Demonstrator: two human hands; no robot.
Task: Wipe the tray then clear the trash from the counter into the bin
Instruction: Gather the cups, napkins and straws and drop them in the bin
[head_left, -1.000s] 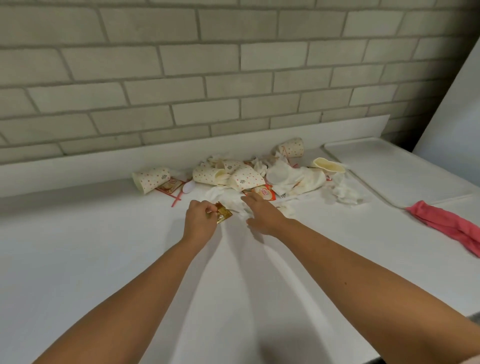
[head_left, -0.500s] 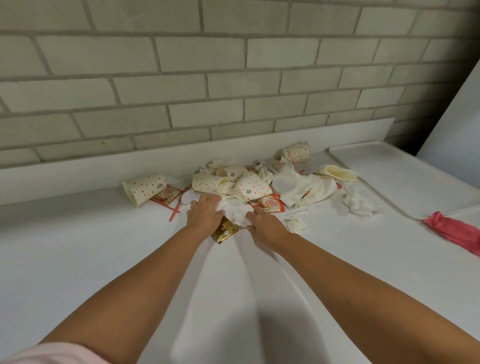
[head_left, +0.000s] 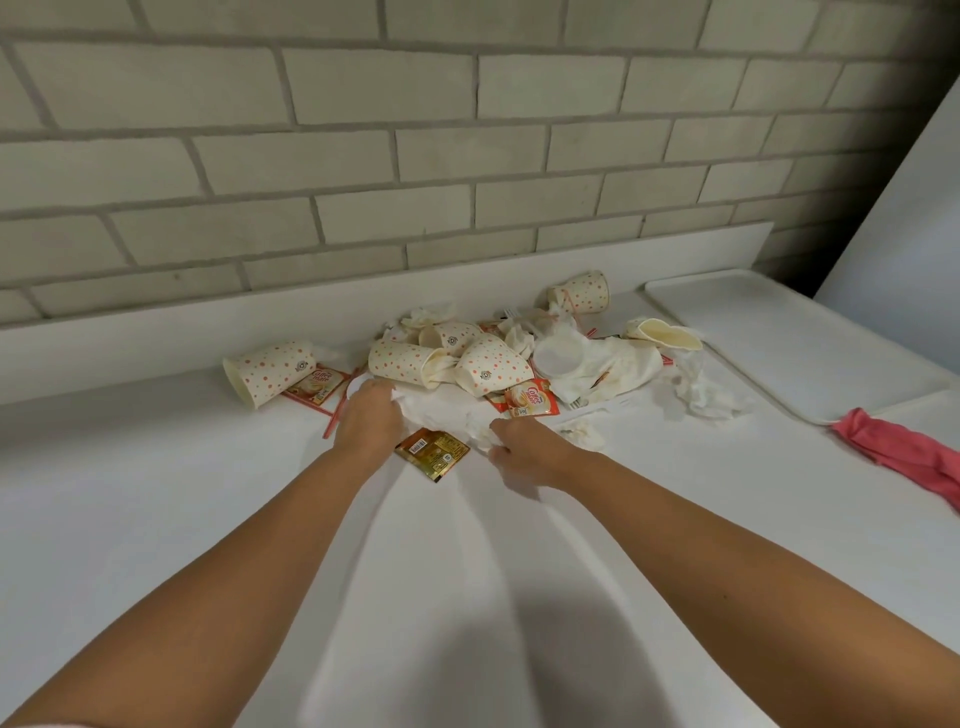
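A heap of trash lies on the white counter against the wall: several dotted paper cups, creamer packets, a white lid and crumpled napkins. My left hand grips the left edge of a white napkin under the cups. My right hand pinches the same napkin's near right edge. A brown sachet lies loose on the counter between my hands. The white tray sits at the right, with the pink cloth by its near corner.
A brick wall and a low white backsplash close off the back of the counter. A white panel rises at the far right beyond the tray. A red stirrer lies left of my left hand. No bin is in view.
My left hand has let go of the brown sachet, which now lies on the counter, and moved forward onto the napkin. My right hand has closed on the napkin's near edge. The view has moved closer.
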